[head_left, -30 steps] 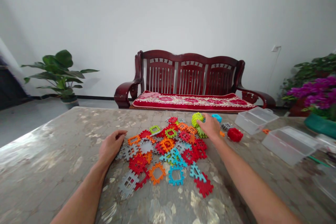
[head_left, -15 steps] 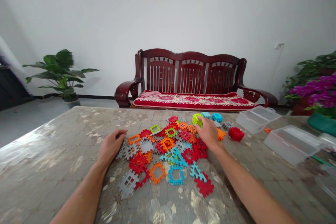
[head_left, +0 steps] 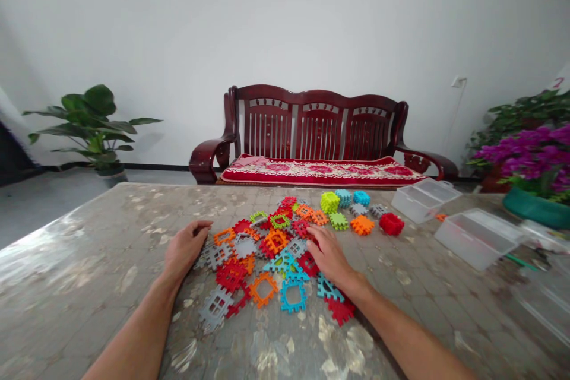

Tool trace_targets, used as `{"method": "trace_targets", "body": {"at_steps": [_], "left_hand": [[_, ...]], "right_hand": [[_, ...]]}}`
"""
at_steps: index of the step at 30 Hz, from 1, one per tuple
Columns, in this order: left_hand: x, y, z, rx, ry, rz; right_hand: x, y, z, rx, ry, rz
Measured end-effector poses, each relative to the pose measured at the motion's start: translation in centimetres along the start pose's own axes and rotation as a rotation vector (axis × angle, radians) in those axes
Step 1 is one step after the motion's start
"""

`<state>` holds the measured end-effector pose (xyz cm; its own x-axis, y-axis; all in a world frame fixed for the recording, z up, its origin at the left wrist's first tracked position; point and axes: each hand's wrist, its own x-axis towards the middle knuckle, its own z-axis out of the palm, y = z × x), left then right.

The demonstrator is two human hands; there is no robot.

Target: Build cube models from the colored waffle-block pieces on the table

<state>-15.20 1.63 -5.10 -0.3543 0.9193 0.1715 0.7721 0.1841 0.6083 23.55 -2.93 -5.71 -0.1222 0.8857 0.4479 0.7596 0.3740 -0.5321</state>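
My left hand (head_left: 183,249) rests on the table at the left edge of a loose heap of toothed plastic building pieces. Its fingers are loosely bent, thumb and fingers a little apart, with nothing seen in them. My right hand (head_left: 330,255) reaches over the heap's right side, thumb and forefinger apart beside a red piece (head_left: 300,227). The heap mixes a blue square frame (head_left: 293,297), an orange frame (head_left: 263,290), a grey window piece (head_left: 217,307) and several red ones. Beyond my right hand stand a lime stack (head_left: 330,202), a green stack (head_left: 339,221), an orange stack (head_left: 362,225) and a red stack (head_left: 392,224).
Blue stacks (head_left: 361,198) and grey pieces (head_left: 358,209) stand at the back right. Two clear plastic boxes (head_left: 478,243) sit farther right, near a teal flower pot (head_left: 541,206). A wooden bench (head_left: 318,98) stands behind the patterned table (head_left: 111,261).
My right hand has left the lime stack and come back toward me, down to the heap's right side. A green stack is now uncovered. The left hand stays put. The view has shifted slightly.
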Motion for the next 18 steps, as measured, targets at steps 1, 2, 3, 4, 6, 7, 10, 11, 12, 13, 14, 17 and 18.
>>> {"method": "trace_targets", "body": {"at_steps": [1, 2, 3, 4, 6, 7, 10, 11, 12, 13, 14, 17, 18], "left_hand": [[0.0, 0.0, 0.0, 0.002, 0.0, -0.001], [0.0, 0.0, 0.0, 0.004, 0.0, -0.001], [0.0, -0.1, 0.1, 0.005, 0.003, -0.002], [0.1, -0.2, 0.1, 0.003, 0.004, 0.001], [0.1, -0.3, 0.2, -0.008, 0.009, 0.01], [0.2, -0.4, 0.3, -0.015, 0.011, 0.016], [0.2, -0.4, 0.4, -0.032, 0.022, 0.032], [0.2, -0.4, 0.4, -0.037, 0.026, 0.034], [0.1, -0.4, 0.4, -0.047, 0.028, 0.036], [0.1, -0.3, 0.4, -0.06, 0.028, 0.038], [0.1, -0.3, 0.4, -0.075, 0.027, 0.038], [0.0, -0.2, 0.3, -0.106, 0.022, 0.039], [-0.1, -0.2, 0.3, -0.109, 0.022, 0.04]], "right_hand": [[0.2, 0.1, 0.1, 0.036, 0.024, -0.013], [0.3, 0.2, 0.2, 0.056, 0.054, -0.017], [0.5, 0.3, 0.2, 0.063, 0.085, -0.011], [0.6, 0.4, 0.1, 0.063, 0.108, 0.006], [0.8, 0.7, 0.1, 0.089, 0.104, 0.048], [0.9, 0.9, 0.1, 0.128, 0.082, 0.062], [0.9, 1.4, 0.0, 0.301, 0.04, 0.098], [0.9, 1.6, -0.2, 0.351, 0.055, 0.119], [0.8, 1.8, -0.4, 0.392, 0.078, 0.148], [0.6, 2.1, -0.7, 0.421, 0.1, 0.182], [0.4, 2.4, -1.1, 0.438, 0.116, 0.215], [-0.8, 3.6, -2.2, 0.449, 0.101, 0.27], [-1.2, 4.0, -2.4, 0.447, 0.085, 0.264]]}}
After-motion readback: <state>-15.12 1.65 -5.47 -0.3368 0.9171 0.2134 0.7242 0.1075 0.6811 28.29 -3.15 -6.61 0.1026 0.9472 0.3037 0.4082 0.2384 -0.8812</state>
